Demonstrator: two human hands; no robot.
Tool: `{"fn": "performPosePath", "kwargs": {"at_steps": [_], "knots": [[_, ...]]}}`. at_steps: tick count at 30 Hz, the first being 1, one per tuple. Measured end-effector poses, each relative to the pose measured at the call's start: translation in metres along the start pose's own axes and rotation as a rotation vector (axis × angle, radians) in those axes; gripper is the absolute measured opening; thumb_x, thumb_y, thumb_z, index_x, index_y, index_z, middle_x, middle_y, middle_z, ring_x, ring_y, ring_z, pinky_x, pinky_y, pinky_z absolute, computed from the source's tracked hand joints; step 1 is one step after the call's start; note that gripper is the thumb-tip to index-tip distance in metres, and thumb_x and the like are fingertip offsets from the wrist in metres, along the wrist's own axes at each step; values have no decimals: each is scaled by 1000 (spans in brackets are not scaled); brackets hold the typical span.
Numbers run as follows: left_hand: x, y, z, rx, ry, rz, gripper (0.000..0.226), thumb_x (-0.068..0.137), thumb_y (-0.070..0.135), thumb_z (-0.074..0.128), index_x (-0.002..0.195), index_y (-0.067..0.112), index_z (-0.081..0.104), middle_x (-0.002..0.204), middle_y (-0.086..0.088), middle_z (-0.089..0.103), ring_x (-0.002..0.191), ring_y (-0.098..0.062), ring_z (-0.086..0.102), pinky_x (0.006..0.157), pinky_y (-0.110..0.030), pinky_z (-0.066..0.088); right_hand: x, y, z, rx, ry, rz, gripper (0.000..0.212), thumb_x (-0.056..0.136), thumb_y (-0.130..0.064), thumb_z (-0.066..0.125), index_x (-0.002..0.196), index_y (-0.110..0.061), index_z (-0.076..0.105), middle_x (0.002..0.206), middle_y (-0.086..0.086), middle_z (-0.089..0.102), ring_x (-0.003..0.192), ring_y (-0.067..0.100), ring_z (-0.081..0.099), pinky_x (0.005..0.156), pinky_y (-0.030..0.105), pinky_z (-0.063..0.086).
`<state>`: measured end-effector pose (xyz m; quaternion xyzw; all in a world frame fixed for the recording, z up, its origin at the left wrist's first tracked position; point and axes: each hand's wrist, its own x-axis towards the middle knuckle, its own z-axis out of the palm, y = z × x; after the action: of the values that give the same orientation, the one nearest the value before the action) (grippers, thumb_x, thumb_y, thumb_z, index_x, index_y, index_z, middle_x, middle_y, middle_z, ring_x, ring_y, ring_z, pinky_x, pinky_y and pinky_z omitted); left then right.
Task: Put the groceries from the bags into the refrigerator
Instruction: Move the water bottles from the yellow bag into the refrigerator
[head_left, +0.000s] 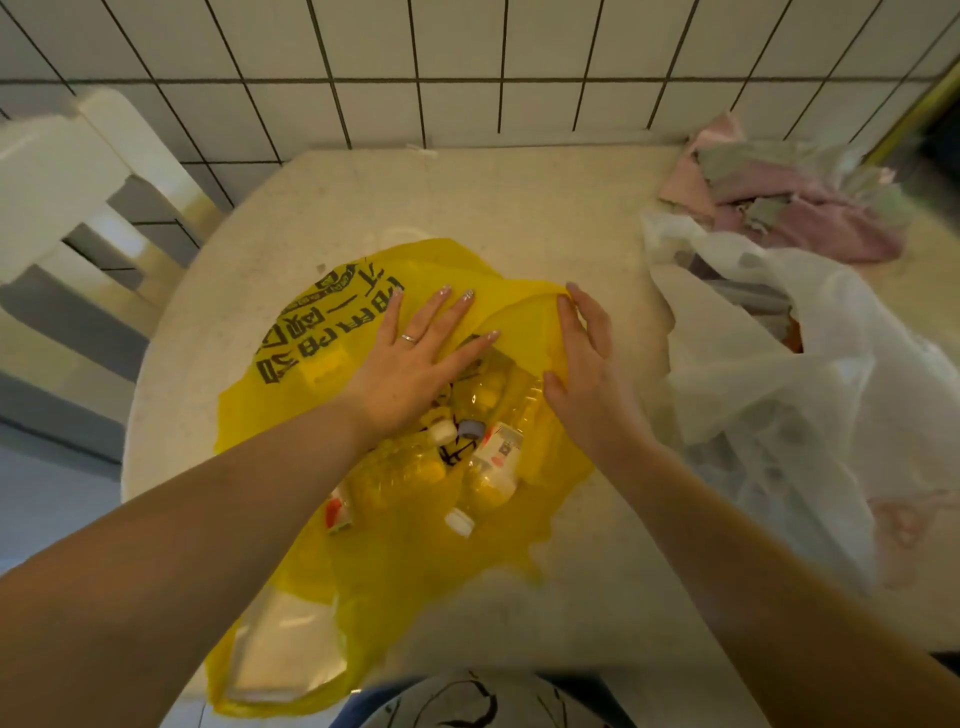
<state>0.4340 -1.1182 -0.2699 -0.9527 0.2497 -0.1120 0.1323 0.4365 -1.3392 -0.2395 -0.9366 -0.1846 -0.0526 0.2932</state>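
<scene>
Yellow bag (332, 332): L hand (410, 364) flat, R hand (587, 364) prob. gripping edge.

The bag (395, 530) at the centre is bright yellow with black printed characters at its 10 o'clock side. The bottles (488, 462) in it are clear, with white caps. At 3 o'clock lies a translucent white bag (810, 374); at 1 o'clock, pink and grey-green cloth (795, 202). The table (519, 197) is speckled cream.

Two hands (410, 364), two bags (395, 551), three bottle caps (460, 521), one chair (67, 208)

Both hands (410, 358) (587, 374) on yellow bag (405, 551)
</scene>
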Motion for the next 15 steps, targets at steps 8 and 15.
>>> {"fn": "performPosePath", "kwargs": {"at_steps": [8,15], "knots": [[35,-31,5,112,-30,-29,104,75,5,63,147,25,-10,154,-12,-10,142,-32,-7,107,-64,1,80,61,-17,-294,-74,-188,72,76,18,48,142,-4,32,155,5,20,122,36,44,95,43,46],[72,-50,20,203,-109,102,73,87,11,44,148,16,2,154,-4,-5,142,-22,-5,108,-65,-1,132,101,0,-424,-218,-213,70,76,18,48,141,0,32,155,10,21,111,42,51,86,49,50]]}}
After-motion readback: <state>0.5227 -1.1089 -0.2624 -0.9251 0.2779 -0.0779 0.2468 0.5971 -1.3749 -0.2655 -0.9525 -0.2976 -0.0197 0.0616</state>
